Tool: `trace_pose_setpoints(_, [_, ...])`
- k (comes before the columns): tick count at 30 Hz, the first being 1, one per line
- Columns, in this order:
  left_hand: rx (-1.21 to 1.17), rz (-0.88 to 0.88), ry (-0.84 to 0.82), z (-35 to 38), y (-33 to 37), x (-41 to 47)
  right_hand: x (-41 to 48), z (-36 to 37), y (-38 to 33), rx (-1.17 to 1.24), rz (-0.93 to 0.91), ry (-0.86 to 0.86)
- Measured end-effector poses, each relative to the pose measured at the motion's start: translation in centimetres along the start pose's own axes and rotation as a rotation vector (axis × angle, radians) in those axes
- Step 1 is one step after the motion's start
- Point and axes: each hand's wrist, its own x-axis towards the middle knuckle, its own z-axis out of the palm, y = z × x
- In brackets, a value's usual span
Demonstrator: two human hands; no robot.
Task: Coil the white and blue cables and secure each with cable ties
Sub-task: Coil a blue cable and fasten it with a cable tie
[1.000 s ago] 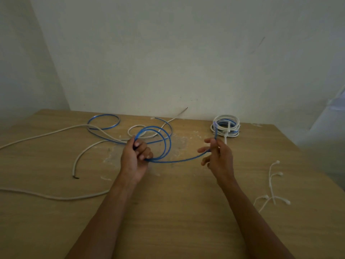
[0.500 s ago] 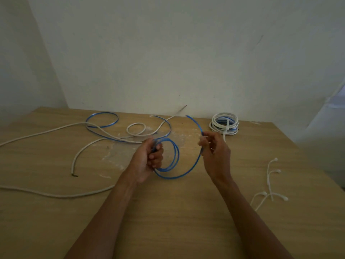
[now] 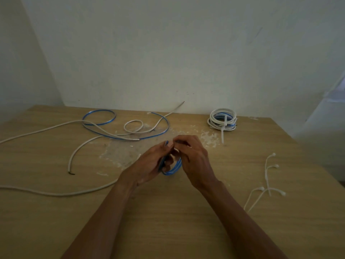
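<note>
Both hands meet over the middle of the table point(image 3: 168, 230), sharing one small blue coil point(image 3: 174, 169). The left hand point(image 3: 149, 163) has its fingers curled round the coil's left side, holding the loops together. The right hand point(image 3: 195, 161) pinches the top of the coil with thumb and fingertips, just beside the left thumb. The coil stands roughly on edge between the palms, its lower arc hanging free below the fingers.

The next step is probably the tie, and that turns on one fact: the loose cable ties point(image 3: 267, 184) lie well off to the right of the grip, at about the same depth, on the right hand's side. Their long stems run mostly away from the person. So the right hand is the nearer one to let go and reach, while the left keeps the loops from springing open.

To the left of the grip a white cable point(image 3: 56, 192) trails across the table. Beyond the grip and to its left, a loose blue cable point(image 3: 130, 137) and more white cable lie uncoiled. Farther, to the right, sits a tied bundle point(image 3: 223, 120).
</note>
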Motion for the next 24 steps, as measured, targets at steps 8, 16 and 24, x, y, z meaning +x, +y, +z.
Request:
trace_pose_setpoints(8, [-0.386,-0.093,-0.002,-0.6,0.6,0.0,-0.3,-0.2,1.7,0.165,0.316,-0.098])
trace_pose_setpoints(16, [-0.025,-0.026,0.422,0.8,-0.1,0.9,-0.4,-0.2,1.3,0.144,0.252,-0.104])
trace_pose_setpoints(24, [-0.07,0.047,0.442,0.0,-0.1,0.8,-0.6,0.2,0.6,0.093,0.172,-0.124])
